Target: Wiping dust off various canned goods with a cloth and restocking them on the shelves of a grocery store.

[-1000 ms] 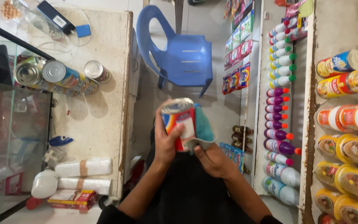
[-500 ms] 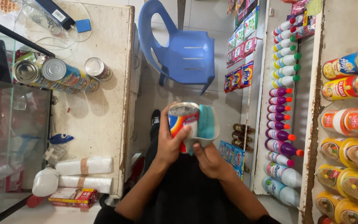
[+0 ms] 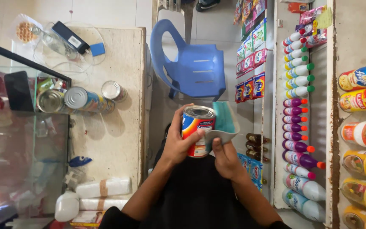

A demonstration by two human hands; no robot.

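My left hand [image 3: 177,142] grips a tin can [image 3: 197,129] with a red, blue and white label and a silver top, held upright in front of my chest. My right hand [image 3: 225,157] presses a teal and grey cloth [image 3: 225,123] against the can's right side. The cloth folds up behind the can. Both forearms come up from the bottom of the view over my dark clothing.
A blue plastic chair [image 3: 193,63] stands just beyond my hands. Left is a stone counter [image 3: 119,140] with several tin cans [image 3: 83,99], a glass case [image 3: 18,140] and wrapped rolls [image 3: 104,187]. Shelves of bottles [image 3: 297,110] and jars [image 3: 363,131] line the right.
The can has come lower and slightly right, and the head view has shifted a little. My right hand with the cloth has slid along the can's side.
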